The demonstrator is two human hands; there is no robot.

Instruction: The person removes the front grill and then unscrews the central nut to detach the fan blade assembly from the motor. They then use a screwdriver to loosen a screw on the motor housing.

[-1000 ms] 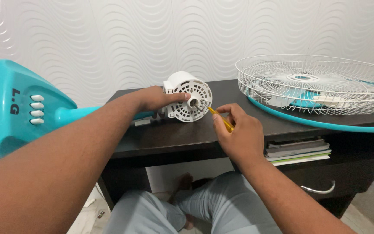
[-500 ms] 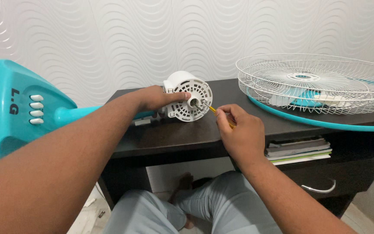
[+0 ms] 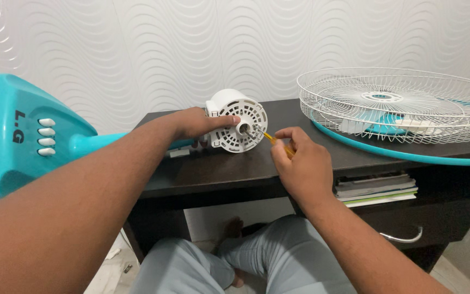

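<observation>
A white, perforated fan motor housing (image 3: 237, 128) lies on its side on the dark desk (image 3: 235, 169), joined to a teal fan stand (image 3: 12, 136) with white buttons. My left hand (image 3: 194, 124) grips the housing from the left, thumb on its front face. My right hand (image 3: 300, 166) holds a yellow-handled screwdriver (image 3: 272, 139), whose tip rests against the housing's front near the shaft.
A white wire fan guard (image 3: 398, 103) with teal blades and a teal rim lies at the desk's right end. Books (image 3: 376, 188) are stacked on a shelf under the desk, above a drawer with a metal handle (image 3: 403, 237). My knees sit below the desk edge.
My right hand has turned slightly around the screwdriver, which now shows less of its handle. The left hand and the housing stay put.
</observation>
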